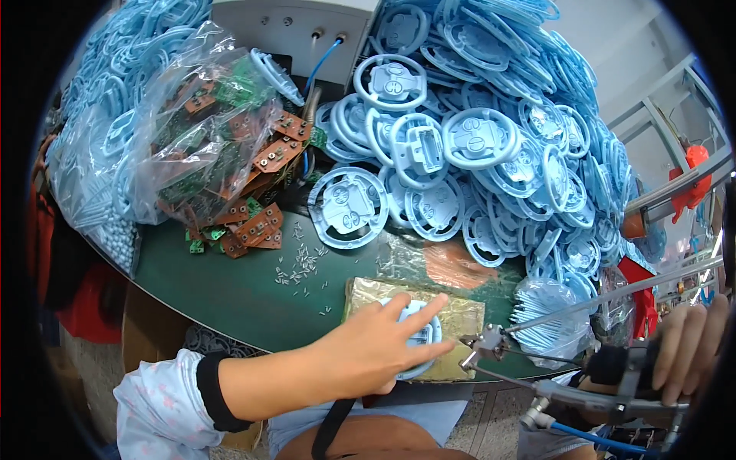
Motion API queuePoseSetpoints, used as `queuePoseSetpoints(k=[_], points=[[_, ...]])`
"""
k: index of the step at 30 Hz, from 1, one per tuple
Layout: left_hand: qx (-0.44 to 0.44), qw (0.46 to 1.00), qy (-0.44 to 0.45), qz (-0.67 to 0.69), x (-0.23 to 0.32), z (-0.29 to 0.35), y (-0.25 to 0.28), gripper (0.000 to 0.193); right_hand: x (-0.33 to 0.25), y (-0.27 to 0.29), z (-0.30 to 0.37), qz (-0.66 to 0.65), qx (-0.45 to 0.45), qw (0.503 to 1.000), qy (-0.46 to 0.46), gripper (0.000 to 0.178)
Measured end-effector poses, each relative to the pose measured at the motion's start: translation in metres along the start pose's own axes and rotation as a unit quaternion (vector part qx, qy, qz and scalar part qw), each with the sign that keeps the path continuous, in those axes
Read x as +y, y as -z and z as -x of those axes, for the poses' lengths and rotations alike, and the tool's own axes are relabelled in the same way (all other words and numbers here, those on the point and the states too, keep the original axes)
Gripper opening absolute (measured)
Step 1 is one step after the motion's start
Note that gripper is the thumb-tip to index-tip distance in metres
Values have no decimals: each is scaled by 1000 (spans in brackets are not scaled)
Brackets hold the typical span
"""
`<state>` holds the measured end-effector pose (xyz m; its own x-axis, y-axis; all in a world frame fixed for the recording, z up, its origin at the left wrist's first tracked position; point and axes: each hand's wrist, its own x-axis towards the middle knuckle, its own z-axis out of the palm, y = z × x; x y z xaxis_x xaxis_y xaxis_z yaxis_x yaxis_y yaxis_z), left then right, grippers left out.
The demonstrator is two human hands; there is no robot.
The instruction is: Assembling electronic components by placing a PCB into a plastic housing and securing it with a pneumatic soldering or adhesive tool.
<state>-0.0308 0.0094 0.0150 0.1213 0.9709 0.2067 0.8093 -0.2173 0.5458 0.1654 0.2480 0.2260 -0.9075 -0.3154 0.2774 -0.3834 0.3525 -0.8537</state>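
My left hand reaches in from the lower left, over a light-blue toy steering wheel. Its thumb and some fingers hold the wheel's edge while two fingers stretch across it; the hand hides much of the wheel. Under the wheel is a flat pad wrapped in yellowish tape. At the far right my right hand is closed round a black-bodied screwdriver with metal rods. The metal nozzle head of that tool is just right of the wheel. Part of this hand is cut off by the rim.
Loose screws lie left of the pad. A plastic bag spills brown and green circuit boards. Blue wheels are heaped at the back right, more blue parts at the left. A grey machine stands behind.
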Motion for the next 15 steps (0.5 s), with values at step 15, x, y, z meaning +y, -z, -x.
queuePoseSetpoints(k=[15], points=[[-87,988,18,-124,14,-22,3,64,57,-65,-51,-24,298,952,61,23]])
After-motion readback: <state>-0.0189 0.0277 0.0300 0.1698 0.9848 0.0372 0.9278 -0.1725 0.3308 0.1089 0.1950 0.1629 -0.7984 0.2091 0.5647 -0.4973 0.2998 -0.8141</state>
